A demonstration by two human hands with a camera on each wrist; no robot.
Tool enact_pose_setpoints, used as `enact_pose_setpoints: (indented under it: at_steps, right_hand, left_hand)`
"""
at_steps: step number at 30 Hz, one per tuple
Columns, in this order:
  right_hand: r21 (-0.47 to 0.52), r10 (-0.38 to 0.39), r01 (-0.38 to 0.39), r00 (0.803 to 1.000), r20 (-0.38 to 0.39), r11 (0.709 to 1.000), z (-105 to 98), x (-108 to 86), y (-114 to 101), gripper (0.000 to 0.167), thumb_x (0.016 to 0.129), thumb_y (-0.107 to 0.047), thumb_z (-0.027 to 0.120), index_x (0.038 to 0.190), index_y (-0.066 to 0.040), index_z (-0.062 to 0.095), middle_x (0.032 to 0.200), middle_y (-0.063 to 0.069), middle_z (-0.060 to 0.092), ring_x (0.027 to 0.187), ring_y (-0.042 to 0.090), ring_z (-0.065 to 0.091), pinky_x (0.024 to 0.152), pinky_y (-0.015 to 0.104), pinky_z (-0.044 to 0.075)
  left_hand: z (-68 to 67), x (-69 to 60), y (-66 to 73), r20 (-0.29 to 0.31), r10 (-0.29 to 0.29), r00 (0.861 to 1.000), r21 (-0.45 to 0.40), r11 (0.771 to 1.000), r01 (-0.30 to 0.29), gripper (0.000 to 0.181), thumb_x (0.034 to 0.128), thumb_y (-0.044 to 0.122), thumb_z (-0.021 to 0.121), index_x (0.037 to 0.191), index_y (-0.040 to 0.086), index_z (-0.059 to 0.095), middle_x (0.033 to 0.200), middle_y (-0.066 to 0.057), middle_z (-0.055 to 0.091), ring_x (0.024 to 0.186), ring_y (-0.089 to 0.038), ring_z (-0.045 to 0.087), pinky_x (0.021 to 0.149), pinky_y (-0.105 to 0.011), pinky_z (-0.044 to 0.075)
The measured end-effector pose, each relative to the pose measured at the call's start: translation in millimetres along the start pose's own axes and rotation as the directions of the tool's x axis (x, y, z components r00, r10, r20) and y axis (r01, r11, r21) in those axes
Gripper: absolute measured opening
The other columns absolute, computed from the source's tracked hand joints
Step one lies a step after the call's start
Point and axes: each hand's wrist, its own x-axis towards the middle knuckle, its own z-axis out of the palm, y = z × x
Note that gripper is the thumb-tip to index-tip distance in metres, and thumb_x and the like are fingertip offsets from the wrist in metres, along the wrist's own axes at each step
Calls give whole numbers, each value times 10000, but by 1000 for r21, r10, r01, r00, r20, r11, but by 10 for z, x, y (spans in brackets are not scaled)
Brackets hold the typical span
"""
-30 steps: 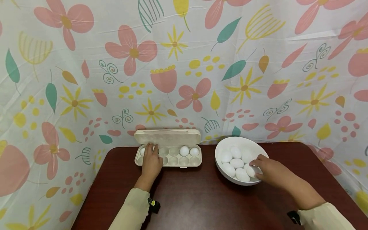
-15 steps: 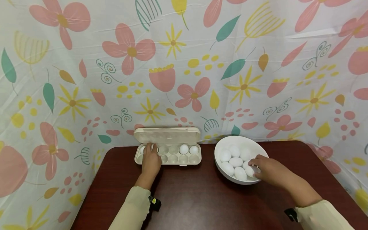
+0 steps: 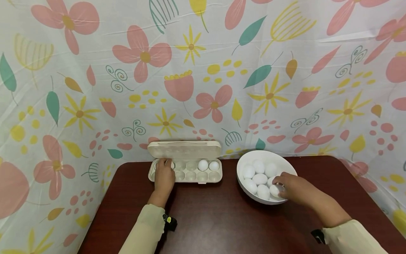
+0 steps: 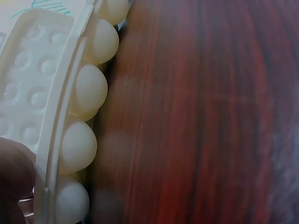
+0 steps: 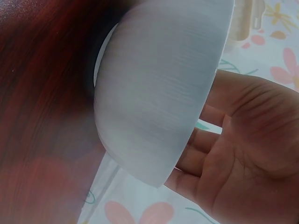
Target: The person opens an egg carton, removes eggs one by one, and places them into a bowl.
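Observation:
An open egg carton (image 3: 187,150) stands at the back left, with two white eggs (image 3: 203,165) at the right of its rear row. My left hand (image 3: 164,176) reaches over its left end, fingertips down in the rear row; an egg (image 3: 172,165) peeks out beside them. The fingers hide whether they hold anything. In a white bowl (image 3: 283,163) of several eggs, my right hand (image 3: 296,187) pinches an egg (image 3: 276,191) near the right rim. The right wrist view shows the bowl's outer wall (image 5: 154,98), with the fingertips hidden behind its rim.
Both containers stand on a dark red-brown table (image 3: 203,218), near its back edge. A floral cloth (image 3: 203,70) hangs just behind them. In the left wrist view, rounded carton cups (image 4: 91,88) bulge beside the tabletop.
My left hand has shifted slightly left, covering the leftmost egg and baring the one beside it. The egg at my right hand has moved slightly toward me, showing more of the egg behind.

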Motion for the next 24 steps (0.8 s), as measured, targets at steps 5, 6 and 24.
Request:
enact_pose_setpoints:
  at_steps: [5, 6, 24]
  right_hand:
    - [-12, -15, 15, 1000, -4, 1000, 34, 26, 5, 291, 795, -184, 839, 1052, -136, 713, 905, -25, 593, 726, 62, 477, 651, 254, 463]
    - [-17, -26, 26, 1000, -13, 1000, 42, 28, 6, 284, 794, -178, 838, 1044, -134, 712, 896, -26, 590, 722, 61, 475, 649, 254, 462]
    - [-60, -66, 60, 993, -100, 996, 194, 110, -3, 280, 746, -141, 843, 985, -133, 697, 841, 34, 530, 619, 103, 465, 576, 261, 423]
  left_hand:
    - [-20, 16, -20, 16, -27, 1000, -23, 999, 27, 375, 887, -62, 652, 1259, -19, 657, 1251, -215, 579, 1155, -427, 550, 834, -514, 554]
    - [-23, 18, -23, 19, -29, 999, -25, 999, 30, 373, 889, -58, 655, 1260, -16, 658, 1250, -214, 580, 1158, -425, 550, 831, -516, 555]
    - [-27, 44, -57, 43, -20, 999, -37, 999, 22, 368, 887, -49, 688, 1252, -13, 661, 1241, -217, 573, 1174, -428, 545, 841, -522, 562]
